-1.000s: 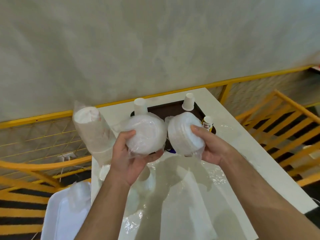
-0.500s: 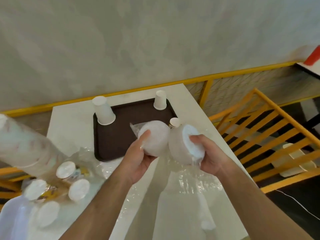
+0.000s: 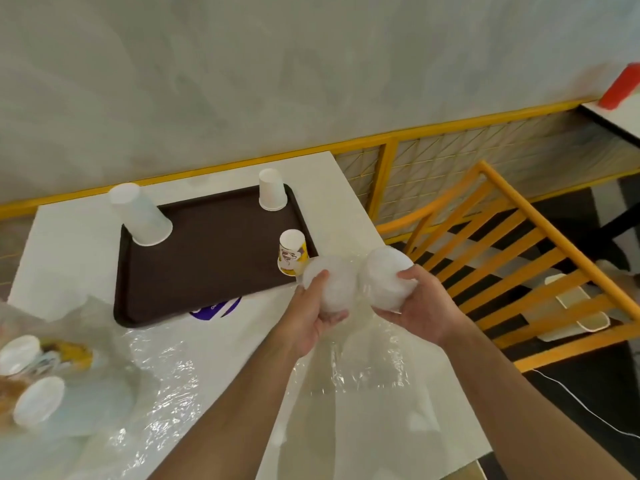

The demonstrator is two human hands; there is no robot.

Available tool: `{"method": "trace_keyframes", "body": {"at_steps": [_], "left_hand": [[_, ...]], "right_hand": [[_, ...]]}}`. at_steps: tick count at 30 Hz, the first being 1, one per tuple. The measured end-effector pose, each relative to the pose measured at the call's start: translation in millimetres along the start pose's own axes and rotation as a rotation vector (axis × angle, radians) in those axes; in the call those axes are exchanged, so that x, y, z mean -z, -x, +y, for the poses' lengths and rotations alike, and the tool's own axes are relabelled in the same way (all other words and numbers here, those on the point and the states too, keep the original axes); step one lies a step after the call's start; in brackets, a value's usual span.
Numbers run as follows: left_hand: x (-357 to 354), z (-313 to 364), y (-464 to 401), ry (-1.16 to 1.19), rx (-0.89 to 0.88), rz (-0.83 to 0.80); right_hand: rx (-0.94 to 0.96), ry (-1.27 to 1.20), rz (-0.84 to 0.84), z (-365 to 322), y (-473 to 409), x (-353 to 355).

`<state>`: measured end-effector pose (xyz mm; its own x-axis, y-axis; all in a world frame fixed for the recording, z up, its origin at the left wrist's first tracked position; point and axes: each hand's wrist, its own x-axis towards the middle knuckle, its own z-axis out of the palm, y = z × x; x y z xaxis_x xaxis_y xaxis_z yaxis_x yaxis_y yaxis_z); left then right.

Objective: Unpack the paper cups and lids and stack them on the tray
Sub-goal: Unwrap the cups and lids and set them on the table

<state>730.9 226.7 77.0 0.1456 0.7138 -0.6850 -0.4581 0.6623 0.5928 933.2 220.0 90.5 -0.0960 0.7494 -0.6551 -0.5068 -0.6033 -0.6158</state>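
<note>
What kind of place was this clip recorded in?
Probably a café or fast-food dining area: a brown serving tray with upturned paper cups on a white table, orange slatted chairs, and a yellow railing along the wall.

Blurred cups (image 3: 33, 379) at left edge (wrapped, count unclear)

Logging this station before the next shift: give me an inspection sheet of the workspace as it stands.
Surface: white table, partly under clear plastic wrap.
Job's things: brown tray bearing three upside-down cup stacks; two wrapped lid bundles held.
Clutter: more wrapped cups at left edge.
Hands: left hand grips one lid bundle; right hand grips the other.
Cables: thin white cord on floor.
Surroundings: yellow railing, wooden chair.
</note>
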Motion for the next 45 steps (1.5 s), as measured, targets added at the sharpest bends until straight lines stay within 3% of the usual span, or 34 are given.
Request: {"method": "trace_keyframes", "body": {"at_steps": [4, 9, 18, 20, 24, 27, 33, 38, 45], "left_hand": [[-20.0, 6.5, -21.8, 0.05, 0.06, 0.007], [-32.3, 3.5, -57.7, -0.134, -0.004, 0.085], [-26.9, -4.8, -84.7, -0.412, -0.098, 0.125], [-23.1, -5.7, -86.4, -0.637, -0.173, 0.114], [-13.7, -7.0, -92.7, -1.332, -0.341, 0.219], [-12.5, -7.5, -92.7, -1.563, -0.373, 0.245], [-17.1, -0.4, -76.9, -1.432, -0.294, 0.268], [-11.2, 8.8, -24.3, -1.391, -0.393, 0.192], [22.2, 27.4, 70.2, -1.31, -0.439, 0.173]], "right_hand": [[-0.008, 0.014, 0.071, -7.1, -23.4, 19.6], [-0.004, 0.164, 0.212, -12.8, -46.3, 31.2], [0.007, 0.466, 0.23, -11.3, -64.3, 48.6], [0.022, 0.548, 0.285, -9.3, -65.4, 48.5], [0.052, 0.71, 0.431, -4.7, -66.5, 46.2], [0.044, 0.772, 0.457, -2.1, -67.8, 43.5], [0.04, 0.939, 0.558, -9.2, -67.5, 32.6], [0.252, 1.207, 0.634, -19.7, -40.6, 2.4], [0.655, 1.21, 0.268, -3.8, 19.2, -63.3]]}}
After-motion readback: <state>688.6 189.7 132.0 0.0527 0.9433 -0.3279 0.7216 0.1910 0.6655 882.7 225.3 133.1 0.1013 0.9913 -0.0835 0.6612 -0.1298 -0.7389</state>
